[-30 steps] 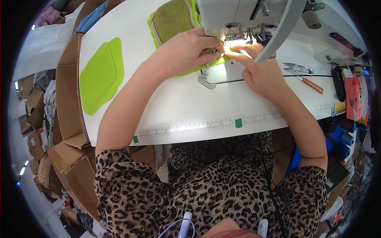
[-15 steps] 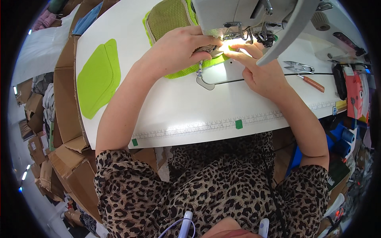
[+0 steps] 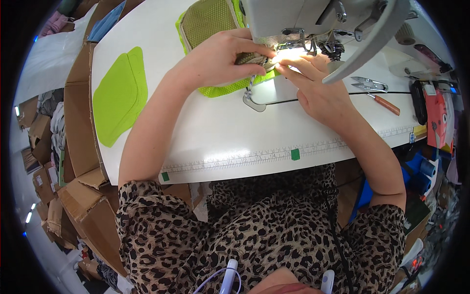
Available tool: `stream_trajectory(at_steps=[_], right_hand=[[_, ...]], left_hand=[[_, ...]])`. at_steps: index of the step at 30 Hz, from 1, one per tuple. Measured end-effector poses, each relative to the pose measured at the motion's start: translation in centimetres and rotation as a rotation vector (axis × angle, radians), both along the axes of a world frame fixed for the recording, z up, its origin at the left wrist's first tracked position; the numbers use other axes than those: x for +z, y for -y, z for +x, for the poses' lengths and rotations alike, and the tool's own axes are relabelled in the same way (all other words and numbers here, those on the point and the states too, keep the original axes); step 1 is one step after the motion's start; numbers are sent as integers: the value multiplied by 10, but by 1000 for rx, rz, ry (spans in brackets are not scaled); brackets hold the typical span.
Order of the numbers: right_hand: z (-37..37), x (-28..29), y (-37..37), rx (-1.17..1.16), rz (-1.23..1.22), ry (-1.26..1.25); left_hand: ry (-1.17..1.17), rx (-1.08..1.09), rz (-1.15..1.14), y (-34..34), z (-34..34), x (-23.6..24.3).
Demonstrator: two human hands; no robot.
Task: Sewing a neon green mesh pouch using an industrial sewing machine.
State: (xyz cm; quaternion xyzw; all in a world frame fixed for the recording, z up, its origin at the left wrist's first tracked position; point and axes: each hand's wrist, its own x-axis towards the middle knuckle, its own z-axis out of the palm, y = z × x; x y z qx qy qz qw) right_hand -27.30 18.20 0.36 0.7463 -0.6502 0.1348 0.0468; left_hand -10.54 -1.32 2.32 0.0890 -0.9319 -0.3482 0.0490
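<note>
A lime-green and olive mesh fabric piece (image 3: 208, 27) lies under the head of a white sewing machine (image 3: 289, 19). My left hand (image 3: 227, 56) is closed on its near part, thumb and index finger gripping a bunched edge beside the lit needle area. A short patterned cord (image 3: 249, 85) hangs from that edge. My right hand (image 3: 318, 88) lies just right of the needle area, fingers stretched out, with the fingertips at the fabric's edge and the thumb apart from it. Glare and my fingers hide the needle and the stitching spot.
Lime-green cut fabric pieces (image 3: 121, 95) lie at the table's left. Thread snips (image 3: 369, 84) and a wooden-handled tool (image 3: 384, 104) are on the right. A measuring tape (image 3: 235, 162) runs along the front edge. Cardboard boxes (image 3: 81, 112) stand along the left side.
The fabric has turned slightly, and less of its green edge shows right of my left thumb. My right fingers have straightened and shifted a little. The view has moved slightly.
</note>
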Motion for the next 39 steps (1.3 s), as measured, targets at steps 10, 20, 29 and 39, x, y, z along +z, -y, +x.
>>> stream_trajectory(at_steps=[10, 20, 29, 39], right_hand=[[-4, 3, -3, 20, 23, 42], [0, 5, -7, -54, 154, 35], [0, 7, -6, -34, 149, 37], [6, 6, -8, -62, 117, 35]], left_hand=[[-124, -118, -163, 8, -4, -15], [-306, -123, -194, 7, -1, -33], [-387, -181, -202, 6, -1, -34], [-293, -97, -225, 2, -1, -31]])
